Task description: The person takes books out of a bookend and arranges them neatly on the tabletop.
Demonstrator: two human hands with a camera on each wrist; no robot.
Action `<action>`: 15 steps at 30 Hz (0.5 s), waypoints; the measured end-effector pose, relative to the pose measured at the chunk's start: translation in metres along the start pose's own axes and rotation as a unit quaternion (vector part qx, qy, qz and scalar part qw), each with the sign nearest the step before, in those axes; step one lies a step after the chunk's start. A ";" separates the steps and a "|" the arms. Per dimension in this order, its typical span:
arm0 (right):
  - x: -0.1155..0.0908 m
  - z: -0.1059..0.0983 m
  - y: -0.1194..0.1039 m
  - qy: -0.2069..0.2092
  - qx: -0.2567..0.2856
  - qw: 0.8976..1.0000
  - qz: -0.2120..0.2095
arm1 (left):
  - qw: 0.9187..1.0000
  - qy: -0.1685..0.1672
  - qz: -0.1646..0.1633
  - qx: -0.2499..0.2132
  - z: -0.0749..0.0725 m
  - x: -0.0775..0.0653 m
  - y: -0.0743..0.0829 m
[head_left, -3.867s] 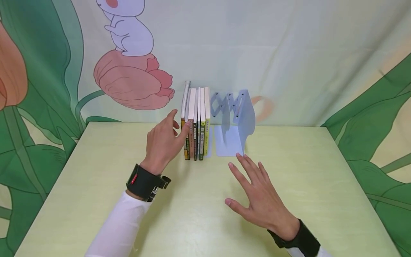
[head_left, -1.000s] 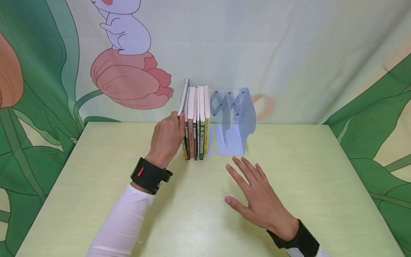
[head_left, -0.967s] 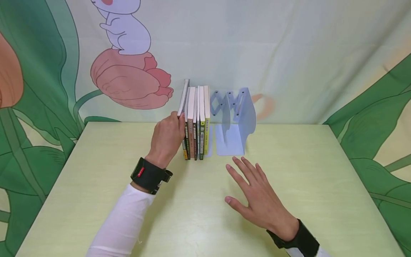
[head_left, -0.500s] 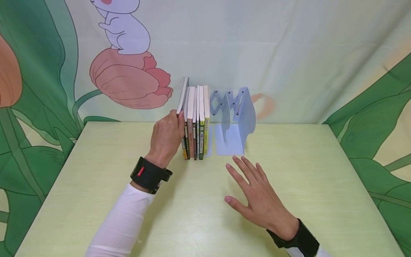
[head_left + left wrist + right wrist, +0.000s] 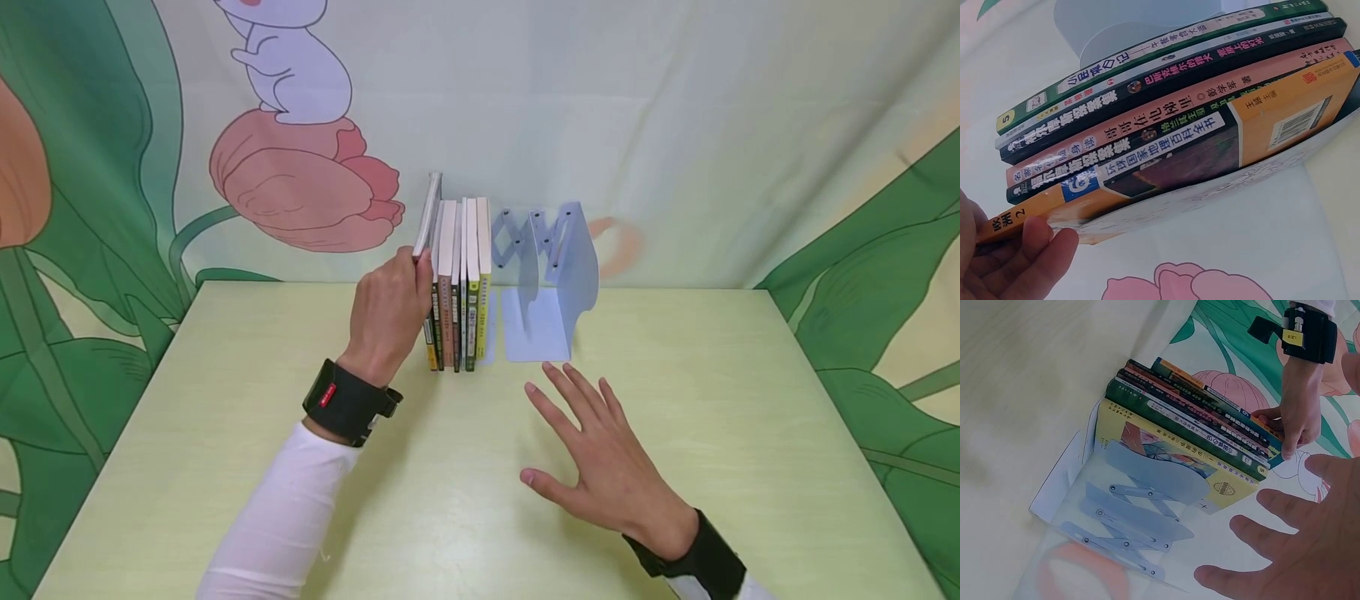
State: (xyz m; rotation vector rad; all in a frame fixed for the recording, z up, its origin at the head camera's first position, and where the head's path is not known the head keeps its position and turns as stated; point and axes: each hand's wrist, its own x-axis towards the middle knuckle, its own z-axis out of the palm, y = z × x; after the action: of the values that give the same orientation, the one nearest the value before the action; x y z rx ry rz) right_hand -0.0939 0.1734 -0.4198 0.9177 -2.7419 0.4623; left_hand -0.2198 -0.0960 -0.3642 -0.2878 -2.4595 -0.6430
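My left hand (image 5: pixel 386 312) grips the leftmost book (image 5: pixel 427 218) of an upright row, thumb on one side and fingers on the other. That book's top edge stands above the others; in the left wrist view its spine (image 5: pixel 1282 115) is orange and dark. The other books (image 5: pixel 459 325) stand tightly beside it, with a yellow book (image 5: pixel 1166 447) at the far end. Right of them is a light-blue expandable bookend rack (image 5: pixel 547 321) with hinged cross-bars. My right hand (image 5: pixel 611 467) hovers in front of the rack, fingers spread, holding nothing.
The pale yellow-green table (image 5: pixel 465 517) carries the books and rack near its back edge. Behind it hangs a printed curtain (image 5: pixel 712 125) with flowers and a white cartoon animal. Both wrists wear black straps.
My left hand, earlier resting loosely by the row, has closed on the leftmost book. Over the last second that book has risen slightly. The right hand has barely moved.
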 end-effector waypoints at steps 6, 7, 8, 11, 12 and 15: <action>0.000 0.001 0.000 0.002 -0.004 1.000 -0.004 | 1.000 0.013 0.009 -0.001 -0.005 0.002 0.003; 0.000 0.001 0.000 0.002 -0.004 1.000 -0.004 | 1.000 0.014 0.010 -0.001 -0.006 0.002 0.003; 0.000 0.001 0.000 0.002 -0.004 1.000 -0.004 | 1.000 0.016 0.011 -0.002 -0.007 0.002 0.004; 0.000 0.001 0.000 0.000 -0.004 1.000 -0.004 | 1.000 0.019 0.014 -0.003 -0.009 0.002 0.005; 0.000 0.001 0.000 0.000 -0.004 1.000 -0.003 | 1.000 0.020 0.014 -0.002 -0.010 0.002 0.005; 0.000 0.001 0.000 -0.002 -0.004 1.000 -0.002 | 1.000 0.025 0.016 -0.001 -0.011 0.003 0.006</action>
State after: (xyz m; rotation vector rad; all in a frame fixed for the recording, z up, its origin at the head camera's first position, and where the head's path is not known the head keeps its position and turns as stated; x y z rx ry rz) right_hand -0.0940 0.1732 -0.4212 0.9229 -2.7425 0.4504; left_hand -0.2149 -0.0961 -0.3518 -0.3064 -2.4012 -0.6320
